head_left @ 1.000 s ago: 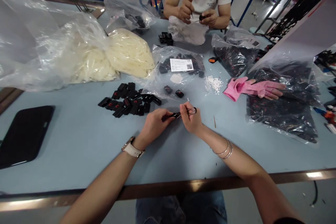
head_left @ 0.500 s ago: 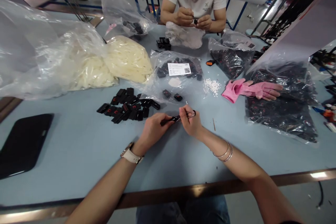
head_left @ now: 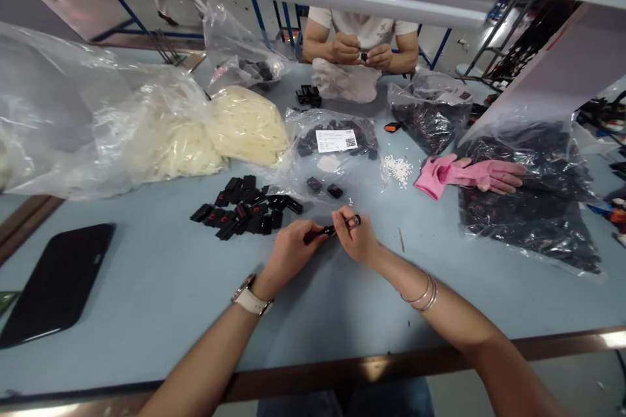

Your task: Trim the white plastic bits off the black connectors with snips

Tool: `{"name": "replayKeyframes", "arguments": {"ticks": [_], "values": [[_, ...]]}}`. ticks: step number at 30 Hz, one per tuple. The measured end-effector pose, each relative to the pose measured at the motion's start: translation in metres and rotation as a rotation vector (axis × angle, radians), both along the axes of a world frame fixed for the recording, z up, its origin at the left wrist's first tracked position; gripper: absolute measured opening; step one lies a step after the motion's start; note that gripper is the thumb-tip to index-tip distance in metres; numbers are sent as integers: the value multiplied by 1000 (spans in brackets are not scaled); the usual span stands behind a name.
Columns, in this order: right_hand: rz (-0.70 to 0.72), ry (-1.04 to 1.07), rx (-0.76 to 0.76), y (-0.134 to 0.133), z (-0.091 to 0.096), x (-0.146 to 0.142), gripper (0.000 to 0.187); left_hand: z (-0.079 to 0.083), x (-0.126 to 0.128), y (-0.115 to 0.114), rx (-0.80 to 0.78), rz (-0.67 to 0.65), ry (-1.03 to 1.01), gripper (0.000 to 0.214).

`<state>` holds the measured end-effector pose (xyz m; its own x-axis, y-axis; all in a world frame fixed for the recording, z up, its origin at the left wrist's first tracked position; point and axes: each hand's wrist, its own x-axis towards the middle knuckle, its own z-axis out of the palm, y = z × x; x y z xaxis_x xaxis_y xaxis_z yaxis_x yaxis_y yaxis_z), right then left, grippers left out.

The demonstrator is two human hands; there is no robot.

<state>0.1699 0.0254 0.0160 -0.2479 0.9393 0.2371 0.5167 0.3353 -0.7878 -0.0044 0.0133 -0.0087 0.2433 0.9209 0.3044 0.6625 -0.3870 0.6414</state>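
My left hand (head_left: pixel 289 249) pinches a small black plastic part (head_left: pixel 320 232) between thumb and fingers. Curled round a slim tool (head_left: pixel 355 221) with a dark end, my right hand (head_left: pixel 357 239) is close beside it. The tool's tip meets or nearly meets the black part; its exact kind is unclear. To the left lies a loose pile of black plastic housings (head_left: pixel 244 208), some with red marks. Just beyond my hands, two more black pieces lie at the near end of a labelled clear bag (head_left: pixel 337 163).
Small white pieces (head_left: pixel 397 171) lie beside a pink glove (head_left: pixel 469 174). Bags of dark parts (head_left: pixel 528 228) stand right; a bag of cream-coloured pieces (head_left: pixel 247 124) stands left. A black tablet-like slab (head_left: pixel 59 280) rests at left. Across the table, a co-worker's hands (head_left: pixel 362 51) hold a small black part.
The view has tilted and shifted slightly, so the table appears lower. Both hands keep their grips close together, with the tool in the right hand turned a little.
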Motion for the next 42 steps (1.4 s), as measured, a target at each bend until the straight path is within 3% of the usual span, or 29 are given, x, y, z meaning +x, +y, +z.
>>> {"name": "replayKeyframes", "arguments": {"ticks": [4, 8, 12, 17, 20, 22, 24, 28, 32, 36, 39, 42], "values": [[-10, 51, -5, 1, -1, 2, 34, -3, 0, -1, 41, -22, 24, 5], [-129, 186, 98, 4, -2, 9, 38, 2, 4, -4, 130, -140, 161, 26], [-177, 83, 201, 15, -5, 16, 35, 7, 3, -4, 188, -175, 307, 23], [-186, -178, 52, 32, -3, 28, 22, 7, -15, 5, 277, 100, 451, 24], [-195, -406, -63, 36, 5, 34, 27, 7, -26, 10, 300, 309, 535, 24], [-171, -533, -106, 39, 10, 32, 28, 8, -28, 11, 320, 362, 542, 25], [-130, -625, -129, 43, 14, 27, 28, 9, -24, 10, 355, 323, 499, 25], [-99, -724, -138, 59, 17, 9, 41, 10, -9, 2, 398, 123, 399, 21], [-99, -710, -128, 69, 22, 2, 30, 9, 0, -3, 396, -10, 327, 17], [-129, -534, -152, 51, 32, 12, 27, 10, 0, -4, 394, -13, 234, 23], [23, -410, -263, 25, 37, 17, 30, 11, 3, -7, 339, -53, 191, 28], [180, -363, -301, 7, 35, 18, 30, 11, 8, -10, 286, -171, 202, 19]]}}
